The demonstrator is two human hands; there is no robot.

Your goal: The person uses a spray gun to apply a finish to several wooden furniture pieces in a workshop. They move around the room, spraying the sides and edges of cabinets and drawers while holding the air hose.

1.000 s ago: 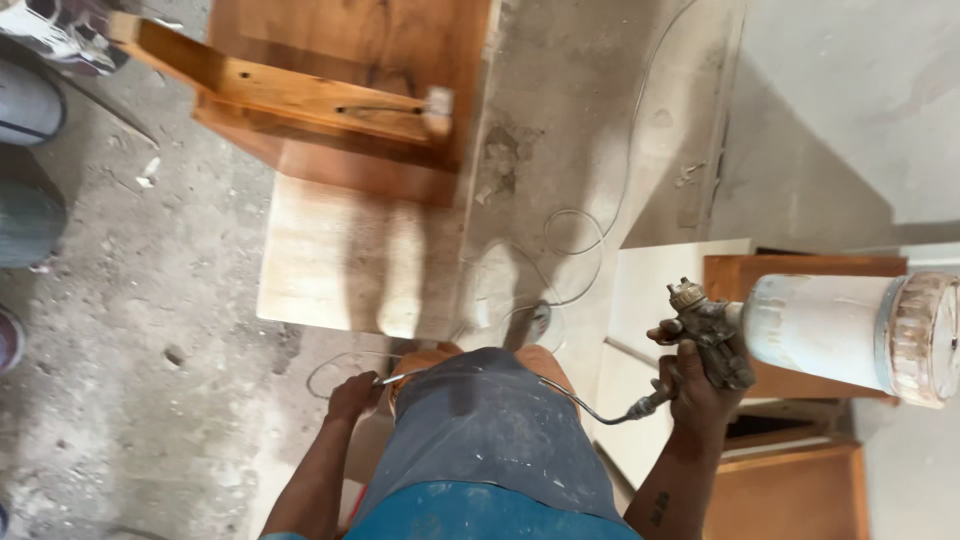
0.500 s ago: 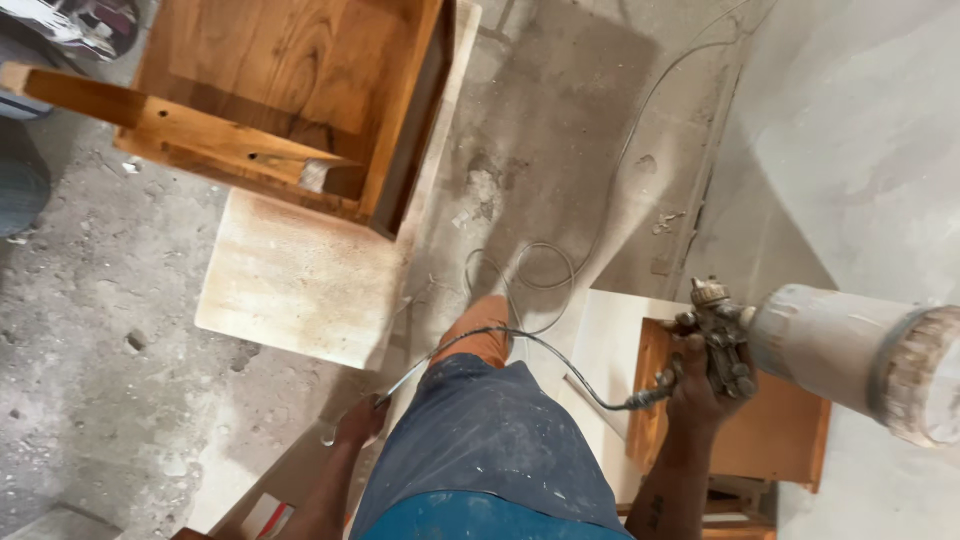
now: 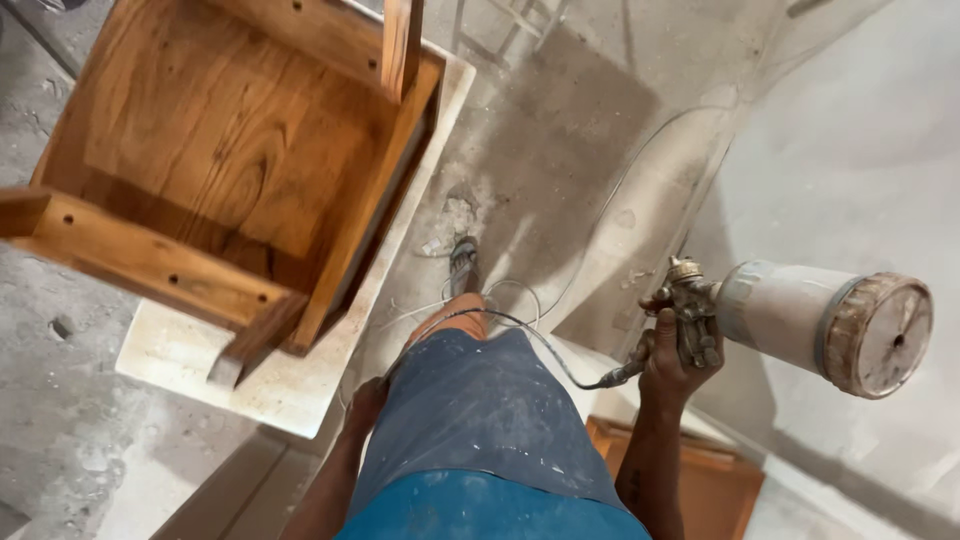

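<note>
**Spray gun in right grip, upturned stool off to the left**

Floor — dusty concrete, pale with overspray, takes up most of the view. You stand on it, one sandalled foot forward.

Pale board — lies flat on the floor to your front-left, and carries the piece.

Wooden stool — upside down on the board, underside of the seat facing up at you, legs rising toward the camera. It sits up and to the left of both hands; the near leg runs across the view, roughly left to right.

Paint cup — grey cylinder with a rusty-rimmed lid, fixed to the gun, its long axis lying about level and pointing to your right, away from the stool.

Spray gun — your right hand is wrapped closed around its handle, well apart from the stool. I cannot tell whether the trigger is pressed.

Air hose — runs from the base of the gun leftward across your thigh.

Left hand — hangs low beside your thigh, holding nothing that I can see; fingers look loosely curled. It is the hand nearer the stool, just beside the board's near corner.
</note>
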